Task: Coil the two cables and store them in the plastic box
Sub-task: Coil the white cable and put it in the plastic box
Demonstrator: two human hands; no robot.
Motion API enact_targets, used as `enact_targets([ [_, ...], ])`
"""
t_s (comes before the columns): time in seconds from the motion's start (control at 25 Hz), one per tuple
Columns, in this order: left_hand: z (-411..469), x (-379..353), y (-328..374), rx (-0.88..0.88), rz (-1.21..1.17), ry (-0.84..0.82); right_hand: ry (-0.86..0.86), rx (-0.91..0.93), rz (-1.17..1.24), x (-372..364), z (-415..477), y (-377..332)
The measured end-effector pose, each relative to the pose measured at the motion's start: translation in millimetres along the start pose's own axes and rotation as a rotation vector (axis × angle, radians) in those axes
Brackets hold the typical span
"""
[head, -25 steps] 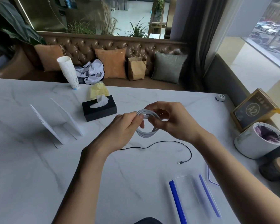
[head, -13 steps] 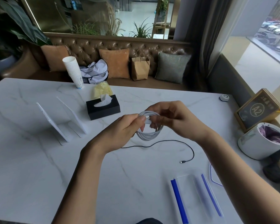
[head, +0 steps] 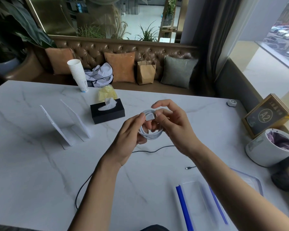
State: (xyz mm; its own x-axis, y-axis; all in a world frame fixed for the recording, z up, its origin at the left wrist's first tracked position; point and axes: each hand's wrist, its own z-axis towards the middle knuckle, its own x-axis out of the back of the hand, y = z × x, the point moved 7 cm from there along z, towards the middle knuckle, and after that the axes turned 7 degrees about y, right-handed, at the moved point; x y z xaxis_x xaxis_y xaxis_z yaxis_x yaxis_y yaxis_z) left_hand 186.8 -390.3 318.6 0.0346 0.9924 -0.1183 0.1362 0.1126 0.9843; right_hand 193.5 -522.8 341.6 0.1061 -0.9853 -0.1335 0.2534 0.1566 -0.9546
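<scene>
A white cable [head: 151,135], wound into a small coil, hangs above the middle of the marble table. My left hand [head: 129,139] pinches the coil at its top, by the white plug. My right hand [head: 172,125] holds the coil from the right, with the forefinger lifted and curled above it. A thin black cable [head: 150,150] lies loose on the table under my hands, its plug [head: 188,168] to the right and the rest running down behind my left forearm. The clear plastic box [head: 197,207] with blue edges stands open at the near right, with its lid [head: 250,180] beside it.
A black tissue box [head: 107,112] and two white stands [head: 65,127] sit to the left. A stack of paper cups [head: 78,74] is at the far edge. A white pot [head: 272,145] and a framed sign [head: 265,115] stand at the right.
The white plug end has come up to the top of the coil between my fingers. My right forefinger has lifted off the coil. The view has shifted slightly.
</scene>
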Motion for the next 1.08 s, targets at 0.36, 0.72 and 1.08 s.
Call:
enact_targets([
  [0.36,0,-10,-5,0.017,-0.010,-0.023,0.045,0.234,-0.486,10,-5,-18],
  [0.72,4,-15,6,-0.195,0.266,-0.003,0.120,0.477,-0.785,21,-7,-29],
  [1.08,17,-26,5,-0.265,0.347,-0.044,0.230,0.219,-0.533,37,-2,-12],
])
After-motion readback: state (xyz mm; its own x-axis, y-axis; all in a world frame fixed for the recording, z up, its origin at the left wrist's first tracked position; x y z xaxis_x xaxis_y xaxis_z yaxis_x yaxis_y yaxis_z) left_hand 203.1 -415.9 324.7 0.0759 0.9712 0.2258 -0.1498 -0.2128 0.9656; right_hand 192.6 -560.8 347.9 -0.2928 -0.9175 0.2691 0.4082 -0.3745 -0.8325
